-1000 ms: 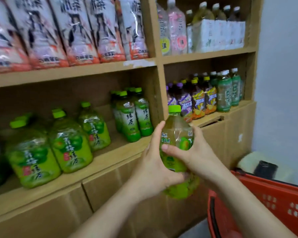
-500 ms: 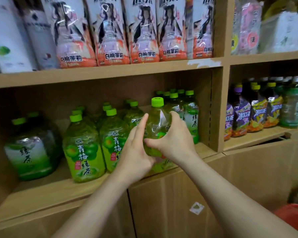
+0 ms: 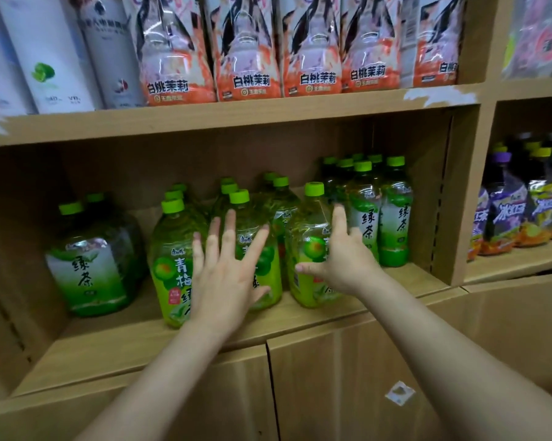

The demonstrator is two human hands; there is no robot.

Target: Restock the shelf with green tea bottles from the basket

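Observation:
A green plum tea bottle (image 3: 311, 249) with a green cap stands upright on the middle shelf (image 3: 300, 316), at the right end of a row of like bottles (image 3: 172, 259). My right hand (image 3: 340, 259) is spread open in front of its right side, thumb across the label; I cannot tell whether it touches the bottle. Fingers apart, my left hand (image 3: 226, 268) hovers in front of the neighbouring bottle (image 3: 261, 249) and holds nothing. The basket is out of view.
Slim green tea bottles (image 3: 379, 218) stand at the shelf's right end, and a wide green tea jug (image 3: 93, 265) sits at the left. Orange-and-white drink packs (image 3: 246, 52) fill the shelf above. Purple and yellow bottles (image 3: 519, 211) occupy the right bay. Cabinet doors (image 3: 347, 393) lie below.
The bottle that both hands held has been set on the shelf beside the other plum tea bottles. Both hands have opened and let go. The view has shifted left and closer.

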